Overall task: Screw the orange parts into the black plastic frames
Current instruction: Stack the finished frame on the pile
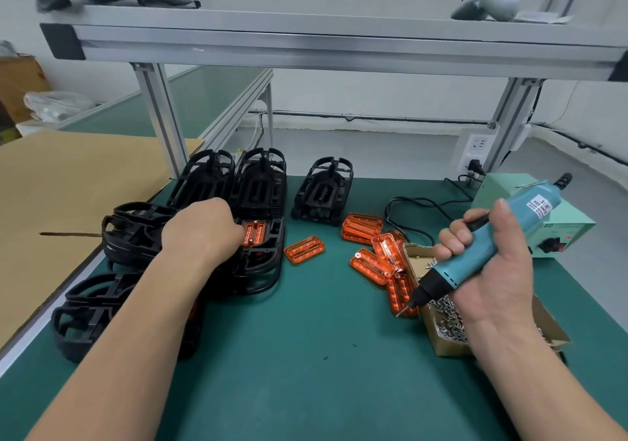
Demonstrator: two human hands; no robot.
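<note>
While the left hand (pixel 200 233) curls its fingers on the frame (pixel 263 265) to steady the orange part (pixel 254 233), the right hand (pixel 489 270) grips the screwdriver (pixel 538 204) tightly, ready to drive.

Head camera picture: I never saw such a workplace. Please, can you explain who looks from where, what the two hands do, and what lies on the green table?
There is no machine here: a person works with bare hands, and one camera worn on the head looks forward and down. The left hand rests on a black frame, beside an orange part already sitting in it; its fingertips are hidden. The right hand grips a blue electric screwdriver, tip pointing down. On the green table lie more black frames, loose orange parts and a cardboard box of screws. The pale green box at the right, with a switch, is probably the screwdriver's power supply.
</note>
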